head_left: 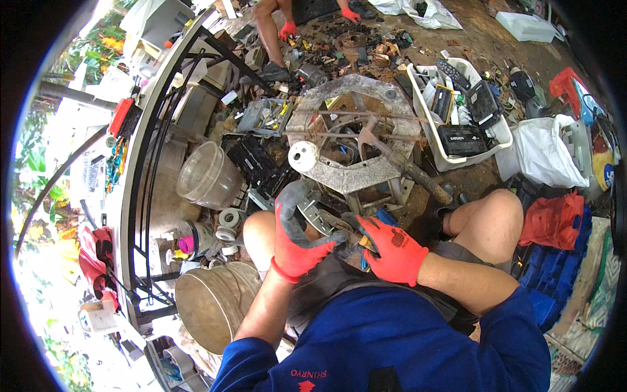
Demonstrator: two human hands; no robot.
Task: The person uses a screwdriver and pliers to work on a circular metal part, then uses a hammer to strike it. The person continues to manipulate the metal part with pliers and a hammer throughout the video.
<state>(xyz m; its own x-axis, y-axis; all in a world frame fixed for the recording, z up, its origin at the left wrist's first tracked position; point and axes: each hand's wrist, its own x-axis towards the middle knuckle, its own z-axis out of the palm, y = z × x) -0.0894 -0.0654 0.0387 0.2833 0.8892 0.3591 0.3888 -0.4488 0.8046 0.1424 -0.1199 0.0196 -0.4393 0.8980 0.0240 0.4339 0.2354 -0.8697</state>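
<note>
My left hand [295,238], in a red glove with a dark palm, is closed round a grey curved part [315,215] over my lap. My right hand [395,251], in a red glove too, grips a tool with a yellow section [366,243] against the part's near end; fingers hide the tool's kind. Just ahead stands an angular grey metal frame [313,117]. Across it lie rusty rods and a hammer [408,166] with a thick wooden handle. A white round piece [303,157] rests on its near left edge.
At the right, a white bin [450,163] holds dark electronic pieces beside a white sack [542,153]. Left are a clear bucket [208,176], a larger beige bucket [212,307] and a black-framed table [147,130]. Another person's red-gloved hand [287,30] is near scattered scrap.
</note>
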